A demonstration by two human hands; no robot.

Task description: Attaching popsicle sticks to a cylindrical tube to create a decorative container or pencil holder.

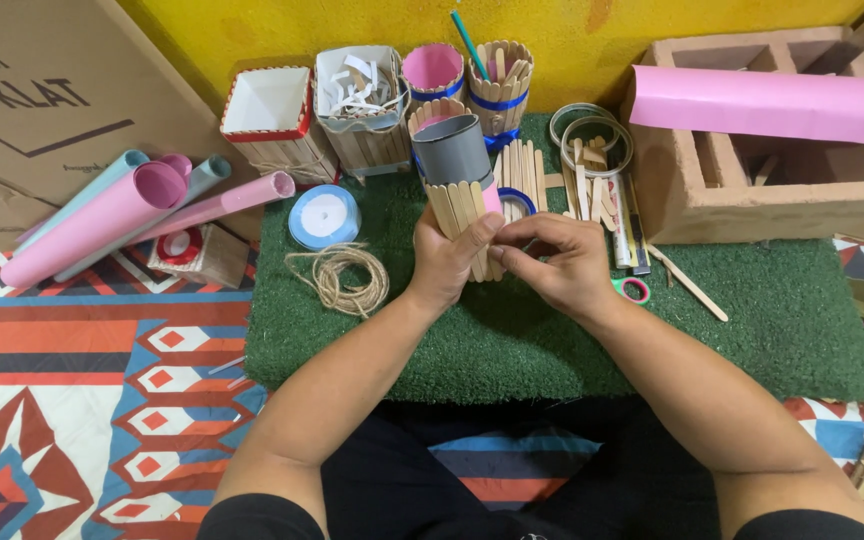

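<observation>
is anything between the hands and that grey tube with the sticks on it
Nothing visible. The left hand already grips the grey tube at its lower part, and the right hand presses its fingertips on the wooden sticks around it. The loose sticks and the twine coil lie apart on the green mat.

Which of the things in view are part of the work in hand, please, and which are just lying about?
In hand:
- grey tube, gripped by the left hand
- craft sticks around its lower part, pressed by the right hand
- loose sticks behind

Lying about:
- twine coil
- blue ribbon spool
- rolled paper
- finished stick holders
- concrete block
</observation>
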